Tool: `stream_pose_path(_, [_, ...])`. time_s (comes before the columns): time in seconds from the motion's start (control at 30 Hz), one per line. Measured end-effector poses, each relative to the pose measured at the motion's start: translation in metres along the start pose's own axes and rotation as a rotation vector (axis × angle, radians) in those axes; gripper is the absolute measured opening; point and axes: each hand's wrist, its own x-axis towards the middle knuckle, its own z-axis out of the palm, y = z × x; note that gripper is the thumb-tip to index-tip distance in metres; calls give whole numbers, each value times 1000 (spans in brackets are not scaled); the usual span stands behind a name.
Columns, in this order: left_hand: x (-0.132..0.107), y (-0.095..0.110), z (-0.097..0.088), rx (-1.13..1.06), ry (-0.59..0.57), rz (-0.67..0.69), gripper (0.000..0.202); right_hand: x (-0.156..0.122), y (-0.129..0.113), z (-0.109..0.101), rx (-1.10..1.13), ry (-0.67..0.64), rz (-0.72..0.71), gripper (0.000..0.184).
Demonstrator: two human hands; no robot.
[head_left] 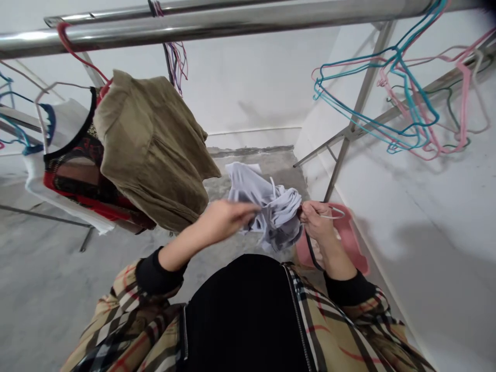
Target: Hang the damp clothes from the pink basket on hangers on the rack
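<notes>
A crumpled pale lavender-grey garment (284,209) hangs bunched up in front of my body. My right hand (316,219) is closed on its right edge. A thin white loop (338,212) sticks out past that hand; whether it is a cord or hanger wire I cannot tell. At the garment's left side is my left hand (228,219), smeared by motion, with its fingers reaching to the cloth. Whether they grip it is unclear. Close to the left hand hangs an olive-brown shirt (155,139) on a red hanger (79,51).
Metal rails (240,23) cross above my hands. Blue hangers (406,88) and pink hangers (465,103) hang at the right. A pink basin (354,248) stands on the floor by the wall. More clothes, including a red-and-black top (77,181), hang at the left.
</notes>
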Motion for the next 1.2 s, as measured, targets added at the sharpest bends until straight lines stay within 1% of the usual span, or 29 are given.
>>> stream_pose_path(0.03, [3, -3, -11, 50, 178, -25, 29, 1, -1, -2, -50, -7, -22, 48])
stream_pose_path(0.07, [7, -5, -21, 120, 310, -25, 27, 1, -2, -3, -115, -16, -50, 45])
stream_pose_path(0.1, [12, -6, -29, 192, 381, -3, 27, 2, -4, -3, -184, -26, -80, 43])
stream_pose_path(0.13, [18, -5, -33, 255, 383, 34, 28, 4, -6, -3, -246, -36, -107, 42])
stream_pose_path(0.17, [23, -3, -36, 303, 326, 72, 29, 5, -10, -2, -293, -48, -129, 41])
stream_pose_path(0.2, [29, -1, -35, 336, 244, 98, 29, 7, -13, 0, -326, -62, -147, 40])
stream_pose_path(0.23, [34, 2, -33, 363, 166, 104, 27, 8, -18, 2, -347, -81, -163, 39])
stream_pose_path(0.3, [42, 6, -25, 395, 60, 95, 21, 12, -27, 6, -366, -125, -197, 36])
stream_pose_path(0.37, [48, 9, -17, 382, 11, 90, 19, 15, -33, 9, -375, -177, -218, 34])
stream_pose_path(0.43, [50, 9, -12, 357, 1, 91, 23, 17, -34, 10, -350, -174, -210, 31])
stream_pose_path(0.47, [49, 8, -11, 357, 8, 84, 25, 17, -32, 10, -332, -135, -215, 29])
stream_pose_path(0.5, [49, 7, -10, 366, 20, 69, 25, 16, -29, 9, -318, -63, -239, 26])
stream_pose_path(0.53, [48, 6, -10, 379, 37, 47, 25, 15, -24, 8, -314, 37, -282, 24])
stream_pose_path(0.6, [44, 4, -12, 390, 77, -22, 24, 7, -9, 5, -331, 287, -380, 23])
stream_pose_path(0.63, [42, 3, -14, 384, 97, -60, 24, 1, 1, 4, -344, 406, -404, 22])
stream_pose_path(0.67, [39, 2, -16, 373, 116, -97, 24, -5, 12, 4, -354, 495, -392, 21])
stream_pose_path(0.7, [36, 1, -17, 360, 134, -130, 24, -12, 24, 4, -362, 533, -341, 22])
stream_pose_path(0.73, [34, 1, -19, 347, 152, -155, 24, -19, 37, 5, -373, 508, -251, 26])
stream_pose_path(0.77, [31, 1, -20, 333, 167, -170, 24, -25, 49, 7, -390, 431, -135, 32])
stream_pose_path(0.87, [26, 3, -21, 299, 205, -178, 27, -35, 81, 16, -410, 69, 312, 46])
stream_pose_path(0.9, [24, 4, -21, 290, 212, -172, 27, -35, 89, 20, -342, -18, 479, 49])
stream_pose_path(0.93, [23, 6, -20, 283, 215, -163, 27, -33, 96, 23, -226, -71, 641, 50])
stream_pose_path(0.97, [22, 7, -19, 275, 217, -154, 27, -30, 101, 26, -82, -97, 779, 53])
stream_pose_path(1.0, [22, 10, -18, 266, 218, -144, 26, -26, 106, 29, 67, -105, 884, 56])
stream_pose_path(1.03, [21, 12, -17, 254, 219, -134, 26, -21, 110, 31, 200, -97, 952, 56])
stream_pose_path(1.07, [20, 14, -16, 242, 218, -126, 25, -16, 113, 33, 303, -80, 989, 54])
stream_pose_path(1.1, [19, 15, -15, 232, 216, -118, 25, -11, 117, 35, 371, -55, 1001, 48])
stream_pose_path(1.2, [13, 14, -13, 207, 213, -113, 25, -1, 123, 37, 522, 63, 966, 17])
